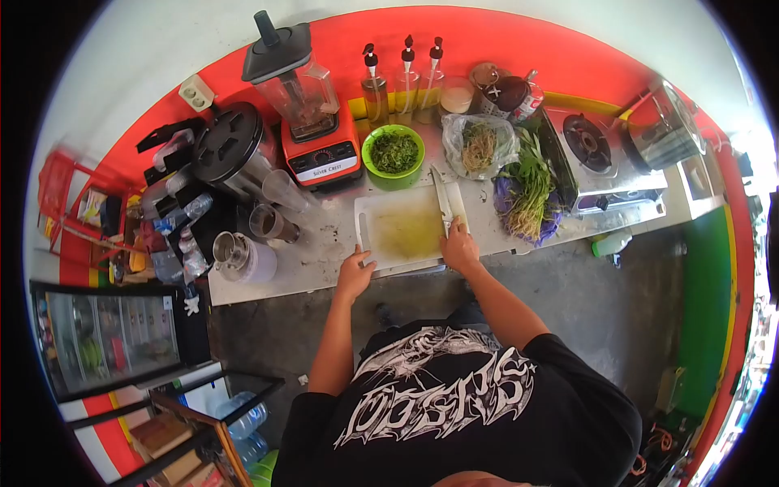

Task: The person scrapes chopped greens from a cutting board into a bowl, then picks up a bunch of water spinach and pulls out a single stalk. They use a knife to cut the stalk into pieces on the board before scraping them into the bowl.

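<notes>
Left hand (355, 274) apparently touches one board (406, 231); right hand (461, 247) grips one knife (442, 198).

On the counter (312, 264), the cutting board (406, 231) is lying before the bowl (393, 178), pump bottles (407, 93) are standing behind that bowl, the blender (320, 150) is standing left, and the stove (604, 185) right

Black short-sleeved T-shirt (560, 410) (jagged white lettering (438, 410)).
</notes>
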Available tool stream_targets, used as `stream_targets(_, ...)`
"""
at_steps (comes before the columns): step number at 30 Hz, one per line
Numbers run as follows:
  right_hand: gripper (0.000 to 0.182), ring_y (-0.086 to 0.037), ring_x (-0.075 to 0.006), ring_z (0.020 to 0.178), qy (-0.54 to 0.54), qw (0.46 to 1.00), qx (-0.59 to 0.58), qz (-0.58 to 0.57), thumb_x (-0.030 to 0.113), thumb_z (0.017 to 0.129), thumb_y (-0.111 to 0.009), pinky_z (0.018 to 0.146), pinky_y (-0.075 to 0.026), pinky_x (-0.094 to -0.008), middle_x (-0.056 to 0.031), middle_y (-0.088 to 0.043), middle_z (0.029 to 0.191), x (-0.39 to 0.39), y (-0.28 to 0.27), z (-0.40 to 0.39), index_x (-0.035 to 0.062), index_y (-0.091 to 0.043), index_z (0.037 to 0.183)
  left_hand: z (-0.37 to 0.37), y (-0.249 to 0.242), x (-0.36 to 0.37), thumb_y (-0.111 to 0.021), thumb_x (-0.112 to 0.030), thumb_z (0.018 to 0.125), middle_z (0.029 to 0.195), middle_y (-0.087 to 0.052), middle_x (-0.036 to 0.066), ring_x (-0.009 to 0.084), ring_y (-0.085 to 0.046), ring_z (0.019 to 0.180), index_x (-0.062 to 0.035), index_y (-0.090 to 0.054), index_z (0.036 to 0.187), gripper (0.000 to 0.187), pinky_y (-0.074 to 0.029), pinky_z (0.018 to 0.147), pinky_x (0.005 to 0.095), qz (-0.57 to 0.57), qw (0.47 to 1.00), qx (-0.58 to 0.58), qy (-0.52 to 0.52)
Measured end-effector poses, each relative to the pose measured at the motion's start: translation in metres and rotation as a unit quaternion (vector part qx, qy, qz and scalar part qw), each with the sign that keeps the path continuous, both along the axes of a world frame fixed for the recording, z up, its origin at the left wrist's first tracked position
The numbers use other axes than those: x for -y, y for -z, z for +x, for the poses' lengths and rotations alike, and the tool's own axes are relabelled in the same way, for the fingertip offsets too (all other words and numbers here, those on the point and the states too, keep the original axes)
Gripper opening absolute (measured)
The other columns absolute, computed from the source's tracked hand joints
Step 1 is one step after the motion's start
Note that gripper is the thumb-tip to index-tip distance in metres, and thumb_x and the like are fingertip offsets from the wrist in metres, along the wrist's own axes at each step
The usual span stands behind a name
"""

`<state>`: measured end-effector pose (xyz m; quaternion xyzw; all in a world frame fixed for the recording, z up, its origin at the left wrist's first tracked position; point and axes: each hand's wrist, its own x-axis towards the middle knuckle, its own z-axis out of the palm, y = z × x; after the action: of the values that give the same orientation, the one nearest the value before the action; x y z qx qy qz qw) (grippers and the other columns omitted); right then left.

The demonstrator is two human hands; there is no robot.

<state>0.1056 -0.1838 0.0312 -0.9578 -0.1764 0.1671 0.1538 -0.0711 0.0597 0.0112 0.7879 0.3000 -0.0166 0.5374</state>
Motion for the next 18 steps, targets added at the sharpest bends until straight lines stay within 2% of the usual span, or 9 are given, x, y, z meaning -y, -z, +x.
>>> stream_targets(1, 0.084, -0.062, -0.0405, 0.114, -0.022, 1.000, -0.018, -0.010, 0.039, 0.097, -0.062, 0.094, -0.053, -0.0497, -0.0243, -0.051, 0.139, 0.002, 0.000, 0.004, -0.0093, -0.024, 0.154, -0.002, 0.012, -0.001, -0.069, -0.016, 0.091, 0.150, -0.051, 0.025, 0.0216, -0.069, 0.107, 0.0027, -0.066, 0.131, 0.044, -0.051, 0.091, 0.0309, -0.001, 0.999, 0.042, -0.024)
stream_targets(5, 0.093, -0.064, -0.0413, 0.115, -0.101, 0.993, -0.064, -0.015, 0.045, 0.097, -0.060, 0.095, -0.053, -0.0494, -0.0277, -0.051, 0.141, 0.015, -0.017, 0.026, -0.0125, -0.017, 0.155, 0.005, 0.010, 0.010, -0.067, -0.015, 0.092, 0.148, -0.053, 0.025, 0.0253, -0.066, 0.113, 0.0011, -0.067, 0.129, 0.040, -0.051, 0.092, 0.0349, -0.016, 0.995, 0.048, -0.088)
stream_targets(7, 0.097, -0.063, -0.0445, 0.117, -0.156, 0.981, -0.118, 0.000, 0.048, 0.095, -0.060, 0.097, -0.051, -0.0510, -0.0319, -0.057, 0.134, 0.025, -0.025, 0.041, -0.0140, -0.015, 0.155, 0.013, -0.022, 0.037, -0.067, -0.015, 0.093, 0.138, -0.063, 0.022, 0.0269, -0.065, 0.118, 0.0019, -0.068, 0.126, 0.037, -0.048, 0.099, 0.0338, -0.045, 0.982, 0.010, -0.186)
stream_targets(8, 0.097, -0.063, -0.0445, 0.117, -0.160, 0.980, -0.122, 0.003, 0.048, 0.095, -0.060, 0.097, -0.051, -0.0510, -0.0319, -0.057, 0.134, 0.029, -0.028, 0.047, -0.0140, -0.015, 0.155, 0.018, -0.034, 0.052, -0.067, -0.015, 0.093, 0.138, -0.063, 0.022, 0.0269, -0.065, 0.118, 0.0019, -0.068, 0.126, 0.037, -0.048, 0.099, 0.0338, -0.041, 0.981, 0.006, -0.189)
stream_targets(10, 0.098, -0.062, -0.0447, 0.118, -0.207, 0.963, -0.170, 0.017, 0.048, 0.095, -0.061, 0.099, -0.050, -0.0499, -0.0327, -0.061, 0.128, 0.034, -0.029, 0.062, -0.0145, -0.014, 0.155, 0.030, -0.047, 0.077, -0.067, -0.016, 0.095, 0.133, -0.066, 0.019, 0.0272, -0.059, 0.129, 0.0019, -0.066, 0.129, 0.039, -0.044, 0.107, 0.0368, -0.013, 0.974, 0.024, -0.226)
stream_targets(14, 0.098, -0.063, -0.0442, 0.117, -0.258, 0.945, -0.196, 0.054, 0.046, 0.094, -0.063, 0.099, -0.050, -0.0475, -0.0331, -0.064, 0.124, 0.046, -0.002, 0.089, -0.0167, -0.015, 0.153, 0.050, -0.052, 0.116, -0.064, -0.013, 0.096, 0.128, -0.069, 0.017, 0.0258, -0.063, 0.123, 0.0028, -0.065, 0.130, 0.037, -0.045, 0.106, 0.0360, 0.009, 0.983, 0.029, -0.178)
stream_targets(16, 0.088, -0.064, -0.0426, 0.115, -0.307, 0.925, -0.174, 0.137, 0.045, 0.093, -0.065, 0.099, -0.051, -0.0455, -0.0314, -0.065, 0.124, 0.051, 0.016, 0.110, -0.0141, -0.033, 0.149, 0.063, -0.052, 0.132, -0.061, -0.009, 0.098, 0.123, -0.071, 0.014, 0.0228, -0.065, 0.118, 0.0051, -0.065, 0.126, 0.031, -0.046, 0.104, 0.0335, 0.004, 0.989, 0.090, -0.117)
stream_targets(17, 0.088, -0.064, -0.0426, 0.115, -0.308, 0.924, -0.176, 0.141, 0.045, 0.093, -0.065, 0.099, -0.051, -0.0455, -0.0314, -0.065, 0.124, 0.057, 0.019, 0.122, -0.0141, -0.033, 0.149, 0.070, -0.054, 0.141, -0.061, -0.009, 0.098, 0.123, -0.071, 0.014, 0.0228, -0.065, 0.118, 0.0051, -0.065, 0.126, 0.031, -0.046, 0.104, 0.0335, 0.008, 0.989, 0.088, -0.117)
stream_targets(18, 0.079, -0.065, -0.0419, 0.115, -0.301, 0.922, -0.182, 0.162, 0.046, 0.092, -0.066, 0.099, -0.051, -0.0453, -0.0300, -0.066, 0.124, 0.066, 0.021, 0.134, -0.0102, -0.044, 0.144, 0.079, -0.057, 0.152, -0.060, -0.007, 0.099, 0.122, -0.071, 0.014, 0.0212, -0.065, 0.117, 0.0058, -0.065, 0.125, 0.029, -0.046, 0.103, 0.0322, -0.009, 0.989, 0.095, -0.116)
